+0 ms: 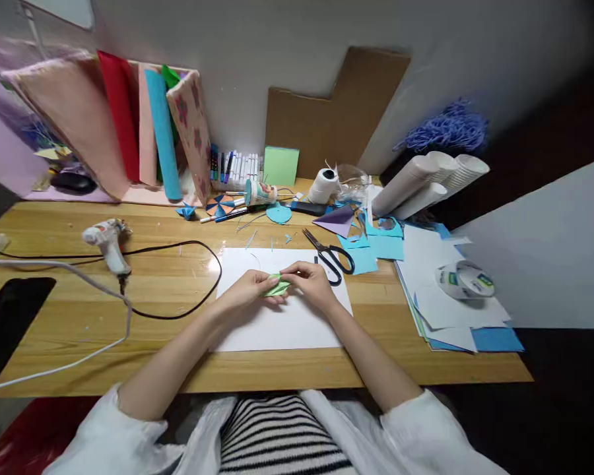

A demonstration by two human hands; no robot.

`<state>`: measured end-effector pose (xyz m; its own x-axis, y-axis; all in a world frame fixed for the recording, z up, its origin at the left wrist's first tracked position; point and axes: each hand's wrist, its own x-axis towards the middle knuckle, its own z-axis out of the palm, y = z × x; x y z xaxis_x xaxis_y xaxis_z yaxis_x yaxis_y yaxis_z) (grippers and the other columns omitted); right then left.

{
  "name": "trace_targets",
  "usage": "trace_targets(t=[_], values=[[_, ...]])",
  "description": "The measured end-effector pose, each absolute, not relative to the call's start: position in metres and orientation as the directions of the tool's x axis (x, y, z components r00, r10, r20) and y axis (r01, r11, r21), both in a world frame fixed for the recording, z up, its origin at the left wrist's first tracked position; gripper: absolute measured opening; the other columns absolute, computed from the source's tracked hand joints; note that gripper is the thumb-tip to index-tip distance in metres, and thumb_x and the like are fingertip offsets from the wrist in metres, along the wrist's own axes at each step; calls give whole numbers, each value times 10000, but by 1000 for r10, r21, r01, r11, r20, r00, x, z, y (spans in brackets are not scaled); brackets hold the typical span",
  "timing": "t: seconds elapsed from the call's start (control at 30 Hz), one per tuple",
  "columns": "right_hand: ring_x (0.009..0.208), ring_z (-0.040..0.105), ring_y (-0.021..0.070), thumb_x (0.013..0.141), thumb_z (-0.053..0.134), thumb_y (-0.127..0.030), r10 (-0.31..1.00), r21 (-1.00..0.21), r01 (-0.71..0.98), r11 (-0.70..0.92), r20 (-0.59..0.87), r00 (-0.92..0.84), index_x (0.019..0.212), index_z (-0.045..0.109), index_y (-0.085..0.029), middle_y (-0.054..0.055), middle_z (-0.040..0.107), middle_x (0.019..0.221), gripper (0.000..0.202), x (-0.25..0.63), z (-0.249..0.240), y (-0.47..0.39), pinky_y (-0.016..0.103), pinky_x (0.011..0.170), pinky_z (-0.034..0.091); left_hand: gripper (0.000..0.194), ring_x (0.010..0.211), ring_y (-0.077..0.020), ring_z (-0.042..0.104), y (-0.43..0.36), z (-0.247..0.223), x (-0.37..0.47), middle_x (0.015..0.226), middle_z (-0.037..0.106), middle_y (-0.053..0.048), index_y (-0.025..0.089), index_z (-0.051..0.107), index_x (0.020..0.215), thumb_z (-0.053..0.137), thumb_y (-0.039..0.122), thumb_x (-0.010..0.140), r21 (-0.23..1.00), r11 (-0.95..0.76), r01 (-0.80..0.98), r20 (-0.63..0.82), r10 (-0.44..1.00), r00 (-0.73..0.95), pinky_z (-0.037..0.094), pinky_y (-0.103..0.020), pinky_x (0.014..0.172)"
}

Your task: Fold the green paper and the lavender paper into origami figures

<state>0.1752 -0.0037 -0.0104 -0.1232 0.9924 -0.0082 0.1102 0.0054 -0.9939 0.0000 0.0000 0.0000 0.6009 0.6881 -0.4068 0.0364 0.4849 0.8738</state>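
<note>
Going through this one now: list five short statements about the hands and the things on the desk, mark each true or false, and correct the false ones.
1. The left hand and the right hand both hold the green paper. True.
2. The scissors lie to the left of both hands. False: they lie to the right, partly on the white sheet.
3. The glue gun is left of the white sheet. True.
4. The tape roll sits beside the glue gun. False: it rests on the paper stack at the right.
5. Brown cardboard leans against the wall. True.
</note>
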Motion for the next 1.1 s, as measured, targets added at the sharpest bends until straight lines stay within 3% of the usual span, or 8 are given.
trace_targets(t=[0.27,0.63,0.83,1.1], values=[[609,595,141,661,699,-181,990,-996,85,-10,-22,-136,695,711,-171,30,680,664,38,176,-9,-5,243,564,456,480,670,-205,675,0,3,1,761,705,-149,38,682,824,625,502,719,880,473,39,-397,688,607,520,-311,661],[640,608,146,695,685,-318,974,-997,18,-69,-71,-214,789,674,-163,32,662,753,181,179,-10,0,261,572,487,482,617,-194,668,-3,11,5,684,696,-119,55,665,796,547,521,765,949,289,127,-313,801,510,522,-292,592],[555,539,114,694,687,-316,966,-994,51,-94,-103,-238,677,634,-143,-1,601,609,182,176,-12,0,232,531,416,386,649,-206,682,-6,5,7,670,695,-89,93,653,732,547,461,786,960,211,184,-273,849,453,450,-211,505],[553,497,110,685,680,-288,980,-996,58,-63,-72,-187,628,596,-158,-19,553,607,165,178,-7,0,232,520,368,432,807,-219,670,-3,7,7,869,697,-145,75,645,873,548,488,788,947,314,69,-289,739,608,508,-326,752]])
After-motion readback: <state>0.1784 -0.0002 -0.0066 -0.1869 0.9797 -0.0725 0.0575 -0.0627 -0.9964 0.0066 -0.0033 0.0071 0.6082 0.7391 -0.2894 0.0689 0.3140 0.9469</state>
